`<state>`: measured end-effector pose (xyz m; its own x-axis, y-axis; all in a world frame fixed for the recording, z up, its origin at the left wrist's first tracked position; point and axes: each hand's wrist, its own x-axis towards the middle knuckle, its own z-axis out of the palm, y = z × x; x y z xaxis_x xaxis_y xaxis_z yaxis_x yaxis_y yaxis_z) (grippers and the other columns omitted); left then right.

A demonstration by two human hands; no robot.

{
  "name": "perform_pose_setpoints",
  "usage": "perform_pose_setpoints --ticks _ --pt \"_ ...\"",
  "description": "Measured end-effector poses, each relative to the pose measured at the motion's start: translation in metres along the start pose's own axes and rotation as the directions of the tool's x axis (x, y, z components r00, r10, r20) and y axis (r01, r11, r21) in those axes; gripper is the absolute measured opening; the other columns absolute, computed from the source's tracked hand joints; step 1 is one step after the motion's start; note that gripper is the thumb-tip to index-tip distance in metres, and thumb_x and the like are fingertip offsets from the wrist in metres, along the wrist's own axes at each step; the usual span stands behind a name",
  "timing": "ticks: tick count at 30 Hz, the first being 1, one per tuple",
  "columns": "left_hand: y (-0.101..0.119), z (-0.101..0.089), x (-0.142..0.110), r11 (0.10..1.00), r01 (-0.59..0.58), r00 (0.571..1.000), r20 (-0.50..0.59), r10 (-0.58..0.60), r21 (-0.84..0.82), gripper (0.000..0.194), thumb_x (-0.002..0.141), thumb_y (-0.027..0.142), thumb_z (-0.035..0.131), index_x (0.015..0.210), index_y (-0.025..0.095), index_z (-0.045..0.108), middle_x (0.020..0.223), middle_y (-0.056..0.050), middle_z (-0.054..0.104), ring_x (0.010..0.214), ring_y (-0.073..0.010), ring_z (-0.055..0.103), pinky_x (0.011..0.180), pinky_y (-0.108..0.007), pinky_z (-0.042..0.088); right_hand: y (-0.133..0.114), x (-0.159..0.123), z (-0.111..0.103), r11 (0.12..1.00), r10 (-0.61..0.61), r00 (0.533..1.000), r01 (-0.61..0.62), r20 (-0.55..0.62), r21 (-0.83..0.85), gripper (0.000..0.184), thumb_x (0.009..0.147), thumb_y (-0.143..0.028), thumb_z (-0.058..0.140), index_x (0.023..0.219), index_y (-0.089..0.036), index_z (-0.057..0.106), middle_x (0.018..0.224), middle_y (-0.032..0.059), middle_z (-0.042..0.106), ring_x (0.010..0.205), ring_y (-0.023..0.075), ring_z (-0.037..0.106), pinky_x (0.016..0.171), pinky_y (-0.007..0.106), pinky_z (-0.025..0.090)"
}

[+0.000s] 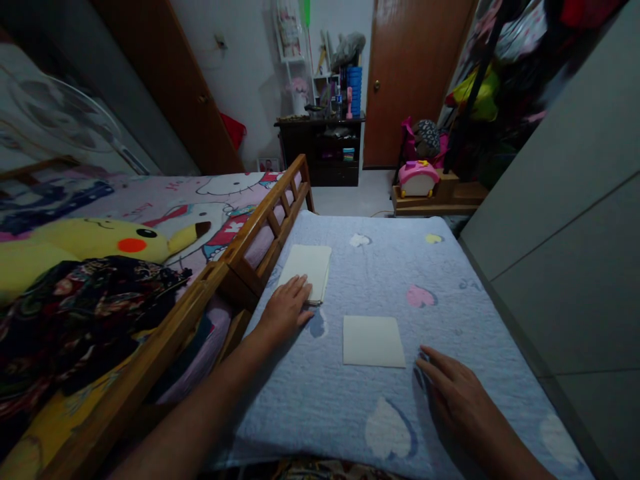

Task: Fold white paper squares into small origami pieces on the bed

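A stack of white paper [309, 261] lies on the left part of the blue heart-patterned bedspread [370, 273]. My left hand [287, 307] rests on the stack's near edge, fingers stretched out over it and the thumb apart on the cloth. One squarish white sheet [373, 341] lies flat by itself, nearer to me and in the middle. To the right of that sheet is my right hand [447, 383], its fingers extended and slightly bent, with nothing visible in them. A small gap separates its fingertips from the sheet's right edge.
A wooden bed rail [260, 247] runs along the left side, with a yellow plush toy [100, 243] on the bed beyond it. Pale cabinet doors [565, 253] border the right side. A dark shelf unit [323, 150] and a pink toy case [418, 179] stand at the back.
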<state>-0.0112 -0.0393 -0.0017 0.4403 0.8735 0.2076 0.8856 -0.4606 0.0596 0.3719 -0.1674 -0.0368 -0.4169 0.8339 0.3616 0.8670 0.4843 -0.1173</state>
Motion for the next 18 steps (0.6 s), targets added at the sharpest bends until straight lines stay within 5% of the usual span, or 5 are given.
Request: perform_pose_setpoints --ticks 8,18 --pt "-0.010 0.000 0.012 0.998 -0.061 0.995 0.082 0.059 0.019 0.030 0.088 0.021 0.063 0.118 0.020 0.058 0.128 -0.011 0.061 0.119 -0.0256 0.058 0.100 -0.039 0.049 0.002 -0.007 0.003 0.997 0.048 0.998 -0.050 0.045 0.052 0.041 0.086 -0.012 0.043 0.115 -0.023 0.071 0.125 0.0120 0.067 0.108 0.0254 0.066 0.089 0.042 0.058" --pt "-0.025 0.012 0.012 0.995 -0.096 0.994 0.053 0.095 0.016 0.025 0.095 0.023 0.052 0.118 0.020 0.061 0.127 -0.011 0.063 0.116 -0.0250 0.061 0.096 -0.040 0.053 0.002 -0.005 0.004 0.997 0.060 0.997 -0.062 0.044 0.050 0.037 0.088 -0.013 0.046 0.114 -0.024 0.071 0.124 0.0108 0.068 0.109 0.0258 0.066 0.090 0.042 0.056"
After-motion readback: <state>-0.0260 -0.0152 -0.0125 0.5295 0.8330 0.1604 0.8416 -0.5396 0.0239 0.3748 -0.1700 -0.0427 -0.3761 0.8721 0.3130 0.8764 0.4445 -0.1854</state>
